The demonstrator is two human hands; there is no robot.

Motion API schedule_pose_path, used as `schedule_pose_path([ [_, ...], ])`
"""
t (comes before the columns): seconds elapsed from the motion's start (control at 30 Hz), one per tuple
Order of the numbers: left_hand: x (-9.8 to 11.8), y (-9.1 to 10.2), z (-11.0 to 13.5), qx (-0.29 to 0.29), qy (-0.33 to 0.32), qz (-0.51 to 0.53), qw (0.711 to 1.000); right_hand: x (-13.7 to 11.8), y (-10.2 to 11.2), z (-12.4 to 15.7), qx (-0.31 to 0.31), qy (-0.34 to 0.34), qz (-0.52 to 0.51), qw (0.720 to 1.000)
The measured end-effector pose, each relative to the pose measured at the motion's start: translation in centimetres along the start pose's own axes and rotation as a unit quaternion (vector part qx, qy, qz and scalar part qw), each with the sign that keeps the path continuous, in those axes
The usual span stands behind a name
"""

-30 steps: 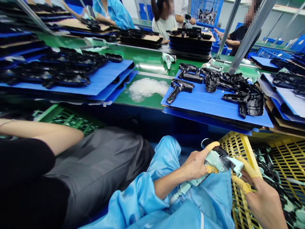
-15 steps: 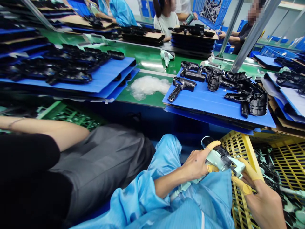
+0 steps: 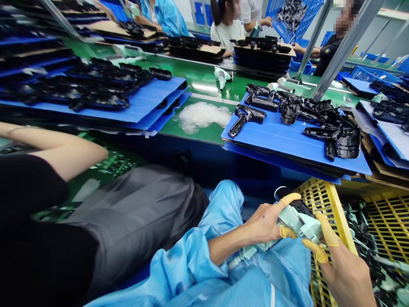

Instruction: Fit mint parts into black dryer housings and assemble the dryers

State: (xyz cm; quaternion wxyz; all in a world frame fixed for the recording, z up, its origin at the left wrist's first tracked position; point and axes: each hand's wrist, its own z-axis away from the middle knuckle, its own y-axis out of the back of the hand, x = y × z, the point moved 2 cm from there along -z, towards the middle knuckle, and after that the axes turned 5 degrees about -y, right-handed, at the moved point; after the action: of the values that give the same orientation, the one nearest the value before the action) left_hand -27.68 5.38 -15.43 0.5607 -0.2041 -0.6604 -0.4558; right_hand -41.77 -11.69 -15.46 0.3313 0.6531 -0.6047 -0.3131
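My left hand (image 3: 266, 221) is wrapped round a pale green and black plastic housing (image 3: 295, 217), held over my lap in a blue smock. Yellow finger cots cover its thumb and forefinger. My right hand (image 3: 341, 268), also with yellow cots, pinches the right end of the same housing from below right. The piece hangs just left of a yellow crate (image 3: 322, 200) with more pale green parts inside.
A blue sheet (image 3: 287, 140) ahead carries several black gun-shaped housings (image 3: 246, 117). A clump of clear plastic bags (image 3: 203, 116) lies on the green belt. A seated person's arm (image 3: 60, 149) and grey-trousered leg are close on my left. Other people work across the belt.
My hands and the housing stayed nearly in place, with my right fingers sliding slightly left along it. The neighbour's arm on the left rose and moved forward. The view shifted a little.
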Motion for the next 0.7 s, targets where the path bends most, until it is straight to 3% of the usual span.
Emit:
schedule_pose_path([
  [0.1,0.4,0.5,-0.2,-0.026,0.022,0.036,0.999,-0.4,-0.3,0.1,0.004,0.021,0.009,1.000],
  [0.2,0.9,1.0,-0.2,-0.015,0.034,0.052,0.998,-0.4,-0.3,0.3,0.005,0.053,0.003,0.999],
  [0.3,1.5,1.3,0.2,0.005,0.041,0.049,0.998,0.9,-0.3,0.3,-0.062,-0.009,-0.124,0.990],
  [0.37,2.0,1.1,0.8,-0.017,0.009,0.064,0.998,2.1,-0.6,0.4,-0.145,-0.106,-0.293,0.939],
  [0.47,2.7,0.5,1.8,-0.043,-0.076,0.082,0.993,2.4,-1.3,0.7,-0.241,-0.203,-0.522,0.793],
  [0.53,2.7,0.2,2.3,-0.027,-0.111,0.085,0.990,1.6,-1.7,0.9,-0.266,-0.220,-0.593,0.727],
  [0.6,2.5,0.0,2.6,-0.002,-0.131,0.099,0.986,0.5,-2.0,0.8,-0.249,-0.237,-0.622,0.704],
  [0.7,1.7,-0.2,2.7,0.009,-0.136,0.143,0.980,-0.7,-1.9,0.2,-0.190,-0.264,-0.646,0.691],
])
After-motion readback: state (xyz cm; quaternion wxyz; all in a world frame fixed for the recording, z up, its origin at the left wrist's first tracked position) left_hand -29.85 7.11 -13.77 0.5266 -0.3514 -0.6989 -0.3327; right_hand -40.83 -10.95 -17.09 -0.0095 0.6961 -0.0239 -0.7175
